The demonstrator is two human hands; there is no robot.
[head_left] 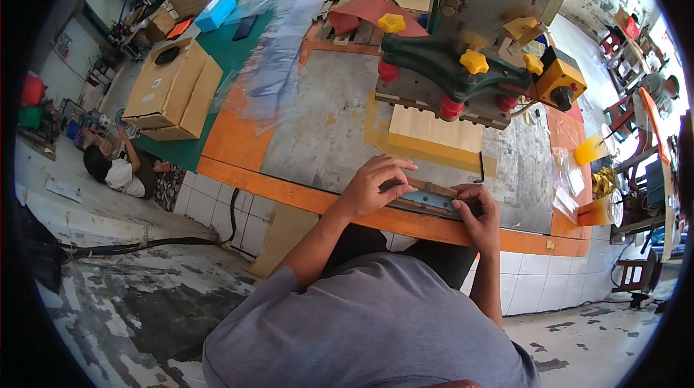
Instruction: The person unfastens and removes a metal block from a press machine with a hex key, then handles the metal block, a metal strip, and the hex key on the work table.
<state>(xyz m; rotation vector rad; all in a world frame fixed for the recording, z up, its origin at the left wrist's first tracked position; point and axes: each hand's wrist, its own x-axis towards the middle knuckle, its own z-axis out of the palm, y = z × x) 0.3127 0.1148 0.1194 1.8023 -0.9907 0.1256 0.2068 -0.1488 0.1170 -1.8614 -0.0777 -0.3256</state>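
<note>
A narrow blue-grey strip with small holes [425, 201] lies along the front edge of the worktable, with brown edging beside it. My right hand [479, 213] grips its right end between thumb and fingers. Over its left end, my left hand [377, 184] has its fingers curled and thumb and forefinger nearly together; whatever they pinch is too small to make out. Just beyond my hands, a tan board [435, 130] is held to the grey metal plate [318, 121] by yellow-brown tape [434, 151]. A black hex key [482, 167] lies by the tape's right end.
A press head with a dark green frame [455, 70] and yellow knobs overhangs the plate. Clear plastic sheets [278, 63] and a cardboard box [173, 88] are on the left. Two orange drinks [589, 151] stand at the right edge. A person [119, 164] sits low at left.
</note>
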